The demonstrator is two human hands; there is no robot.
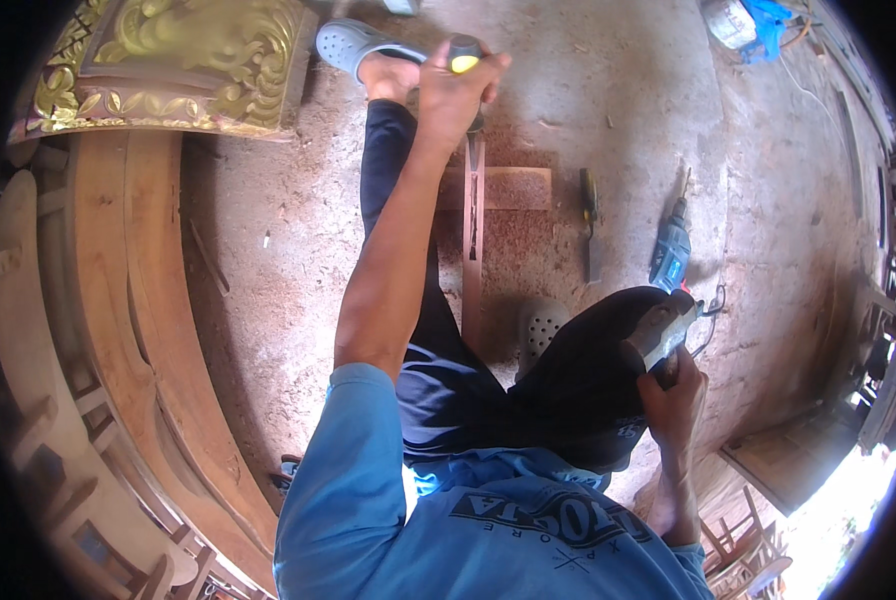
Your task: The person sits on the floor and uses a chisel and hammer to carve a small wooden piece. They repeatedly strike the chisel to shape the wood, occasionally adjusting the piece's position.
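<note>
My left hand (456,90) is closed around the black-and-yellow handle of a chisel (463,57). The chisel points down at the far end of a narrow wooden strip (473,270), which has dark slots cut along its top face. Beneath the strip, a short wooden board (518,188) lies crosswise on the floor. Beside my bent right knee, my right hand (676,395) grips a hammer (672,338) by its handle. The hammer's broad head shows bright metal, and its exact shape is hard to make out. The near end of the strip passes between my legs.
A second chisel (590,215) and a blue power drill (672,248) lie to the right on the dusty floor. Long planks (158,330) and a gold carved panel (183,60) stand at left. A white bucket (730,24) sits far right; wooden chair frames (748,550) are near right.
</note>
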